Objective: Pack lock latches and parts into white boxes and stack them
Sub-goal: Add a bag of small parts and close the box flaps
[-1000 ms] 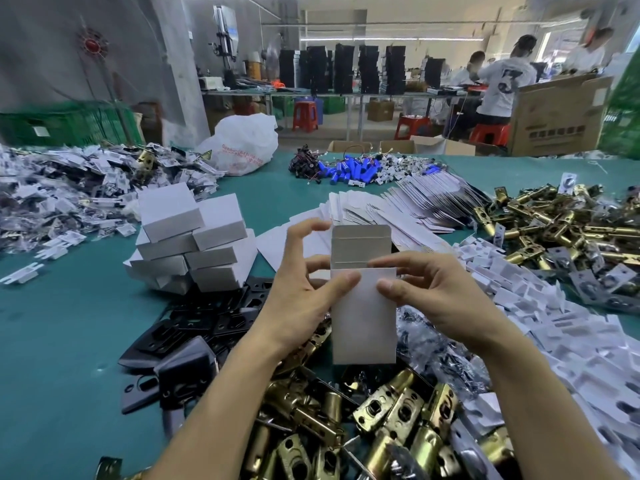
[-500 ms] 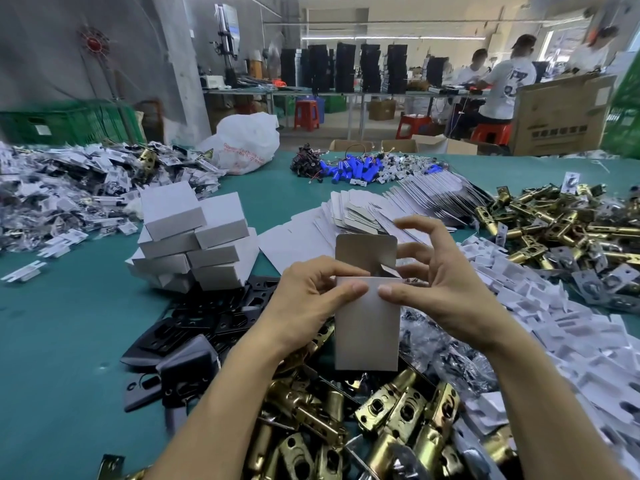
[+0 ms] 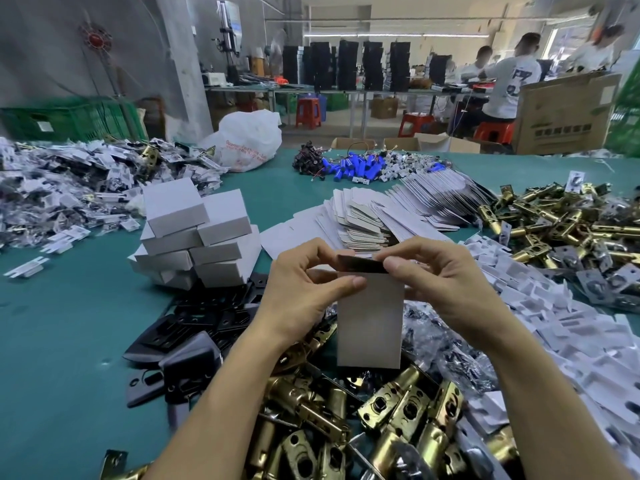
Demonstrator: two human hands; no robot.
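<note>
Two bare hands hold one white box upright above a green table, in the centre of the view. The box is a tall, narrow, plain white carton; its top flap is bent over towards the opening and shows a darker, brownish inner side. The left hand grips the box's upper left corner, thumb pressed on the front face and fingers curled behind. The right hand pinches the flap at the upper right corner between thumb and curled fingers. The box hangs between the two hands, its lower half below both wrists. Directly under it lies one heap of brass latches; a second brass heap lies far right. To the left stands one stack of closed white boxes, at least seven, two on top. Below that stack lies one pile of black plates. Beyond the hands, flat box blanks are fanned out in rows, too many to count. A drift of white inserts runs along the right. Bagged parts cover the far left. Three people sit at the back.
</note>
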